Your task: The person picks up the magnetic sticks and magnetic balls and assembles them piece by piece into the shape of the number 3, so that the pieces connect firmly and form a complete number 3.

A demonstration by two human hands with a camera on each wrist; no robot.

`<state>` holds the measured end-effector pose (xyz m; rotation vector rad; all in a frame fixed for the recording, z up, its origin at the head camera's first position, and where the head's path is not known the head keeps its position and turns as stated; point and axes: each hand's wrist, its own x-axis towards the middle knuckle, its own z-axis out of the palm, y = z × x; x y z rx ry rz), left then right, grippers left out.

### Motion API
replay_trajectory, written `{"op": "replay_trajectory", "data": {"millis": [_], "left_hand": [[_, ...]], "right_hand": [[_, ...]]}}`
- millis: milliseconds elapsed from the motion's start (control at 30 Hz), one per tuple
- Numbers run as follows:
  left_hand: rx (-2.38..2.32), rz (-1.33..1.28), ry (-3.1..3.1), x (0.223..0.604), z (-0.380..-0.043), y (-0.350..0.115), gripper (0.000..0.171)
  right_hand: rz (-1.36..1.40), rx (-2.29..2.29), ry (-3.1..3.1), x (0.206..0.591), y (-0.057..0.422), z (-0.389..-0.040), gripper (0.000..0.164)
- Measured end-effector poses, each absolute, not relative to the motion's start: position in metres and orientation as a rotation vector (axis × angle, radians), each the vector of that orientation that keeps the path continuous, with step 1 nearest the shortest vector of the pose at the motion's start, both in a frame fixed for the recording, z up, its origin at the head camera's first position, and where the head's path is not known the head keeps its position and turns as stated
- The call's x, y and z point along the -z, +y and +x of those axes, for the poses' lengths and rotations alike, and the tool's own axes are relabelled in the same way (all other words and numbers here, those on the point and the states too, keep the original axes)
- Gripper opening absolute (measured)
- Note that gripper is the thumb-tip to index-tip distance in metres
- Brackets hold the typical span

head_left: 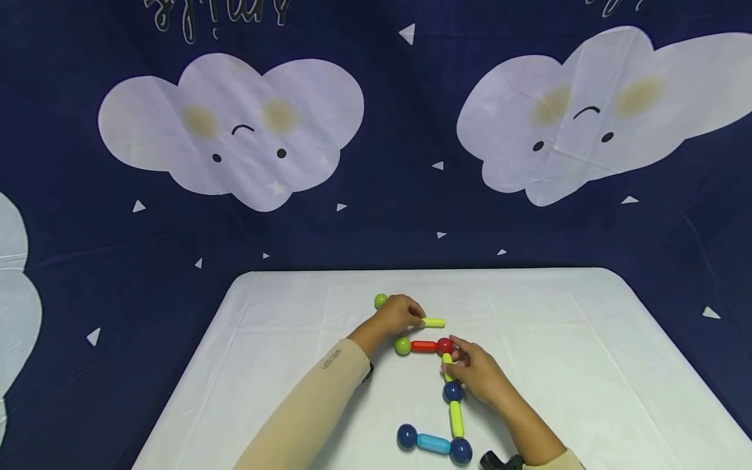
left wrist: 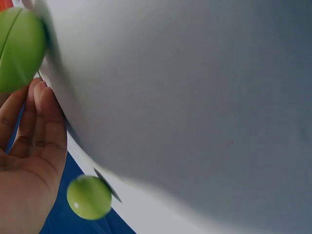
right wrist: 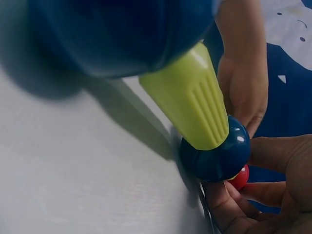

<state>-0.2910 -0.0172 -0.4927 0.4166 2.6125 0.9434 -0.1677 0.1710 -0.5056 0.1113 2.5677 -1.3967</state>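
My left hand (head_left: 401, 313) pinches one end of a loose yellow-green toy rod (head_left: 435, 322), which points right above the table. Just below it lies a chain of balls and rods: a green ball (head_left: 402, 346), a red rod (head_left: 423, 346) and a red ball (head_left: 444, 346). Around a short yellow-green rod (head_left: 448, 373) under the red ball, my right hand (head_left: 478, 371) curls its thumb and fingers, with the index finger at the ball. A dark blue ball (right wrist: 217, 151) joins that rod to another yellow-green rod (right wrist: 192, 100). In the left wrist view, the left fingers reach behind the green ball (left wrist: 19, 48).
Nearer the front, the chain ends in a blue ball (head_left: 461, 450), a light blue rod (head_left: 433, 444) and another blue ball (head_left: 407, 437). A separate green ball (head_left: 380, 301) sits behind the left hand. The white table (head_left: 282, 365) meets a dark blue cloud-patterned backdrop (head_left: 399, 235).
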Motion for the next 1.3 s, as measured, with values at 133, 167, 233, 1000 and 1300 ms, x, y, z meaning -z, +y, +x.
{"op": "replay_trajectory", "data": {"millis": [133, 167, 233, 1000, 1300], "left_hand": [[-0.981, 0.394, 2.613, 0.492, -0.287, -0.029, 0.012], [-0.988, 0.391, 2.615, 0.492, -0.286, -0.032, 0.012], [-1.003, 0.374, 2.616, 0.492, -0.284, -0.039, 0.011], [-1.1, 0.214, 2.617, 0.495, -0.245, -0.113, 0.009], [-1.085, 0.261, 2.636, 0.494, -0.225, -0.132, 0.009]], "right_hand": [[0.119, 1.389, 2.573, 0.505, 0.171, -0.169, 0.067], [0.112, 1.387, 2.576, 0.505, 0.171, -0.169, 0.067], [0.104, 1.382, 2.582, 0.505, 0.171, -0.169, 0.067], [0.098, 1.406, 2.59, 0.507, 0.174, -0.172, 0.065], [0.109, 1.387, 2.607, 0.509, 0.173, -0.179, 0.063]]}}
